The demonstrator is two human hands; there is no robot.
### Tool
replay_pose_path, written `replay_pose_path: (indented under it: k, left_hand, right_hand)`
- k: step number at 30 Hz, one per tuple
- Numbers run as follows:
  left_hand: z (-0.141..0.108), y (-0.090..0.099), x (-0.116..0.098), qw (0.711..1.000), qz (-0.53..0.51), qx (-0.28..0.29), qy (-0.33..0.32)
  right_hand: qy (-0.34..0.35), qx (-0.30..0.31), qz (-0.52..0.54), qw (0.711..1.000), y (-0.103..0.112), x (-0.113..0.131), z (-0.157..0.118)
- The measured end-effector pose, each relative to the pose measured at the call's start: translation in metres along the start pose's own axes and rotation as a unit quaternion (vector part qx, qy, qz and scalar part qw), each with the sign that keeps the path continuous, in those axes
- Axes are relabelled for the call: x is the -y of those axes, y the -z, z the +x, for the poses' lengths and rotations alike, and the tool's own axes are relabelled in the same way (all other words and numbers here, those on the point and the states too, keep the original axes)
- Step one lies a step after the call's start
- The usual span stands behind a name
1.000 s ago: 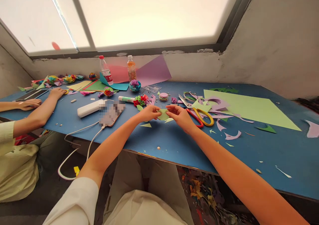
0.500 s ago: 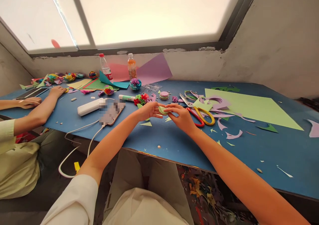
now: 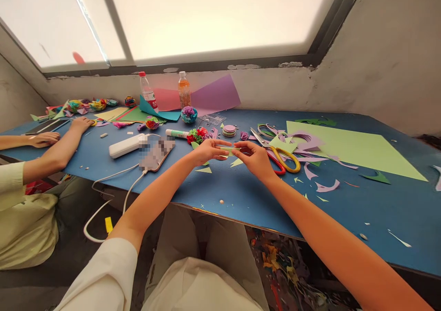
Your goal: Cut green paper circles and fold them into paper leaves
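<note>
Between both hands is a small pale green piece of paper [image 3: 228,151], seen nearly edge-on above the blue table [image 3: 213,187]. My left hand [image 3: 211,150] grips its left end with fingers and thumb. Its right end is pinched by my right hand [image 3: 254,158]. Just right of my right hand lie scissors [image 3: 291,160] with yellow and red handles, partly covered by the hand. Behind the hands sits a stack of round paper pieces [image 3: 229,130], a purple one on top. A red and green paper flower [image 3: 198,135] is beyond my left hand.
A large light green sheet [image 3: 351,148] and purple scraps [image 3: 327,186] lie at right. Left are a phone [image 3: 158,154], a white power bank [image 3: 127,146] with cable, and a glue stick [image 3: 177,133]. Two bottles [image 3: 184,90] stand behind. Another person's arm [image 3: 58,155] rests at far left.
The green paper has turned from showing its rounded face to nearly edge-on. My right hand has shifted slightly, now pinching the paper's right end. The whole view has moved a little.
</note>
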State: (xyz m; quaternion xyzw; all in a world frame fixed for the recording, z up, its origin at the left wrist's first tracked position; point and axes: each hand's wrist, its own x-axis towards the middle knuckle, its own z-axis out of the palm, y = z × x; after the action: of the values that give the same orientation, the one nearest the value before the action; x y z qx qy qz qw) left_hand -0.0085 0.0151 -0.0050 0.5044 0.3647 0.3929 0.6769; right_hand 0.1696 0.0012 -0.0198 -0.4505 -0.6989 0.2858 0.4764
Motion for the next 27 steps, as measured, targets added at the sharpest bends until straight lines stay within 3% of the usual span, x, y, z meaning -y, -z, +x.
replay_pose_path:
  k: [22,27]
  left_hand:
    - [0.005,0.003,0.0,0.994,0.091,0.06,-0.014]
    - [0.011,0.004,0.002,0.986,0.158,0.032,-0.046]
  right_hand:
    - [-0.008,0.026,0.006,1.0,0.0,0.008,0.002]
    - [0.011,0.03,-0.03,0.999,-0.001,0.009,0.002]
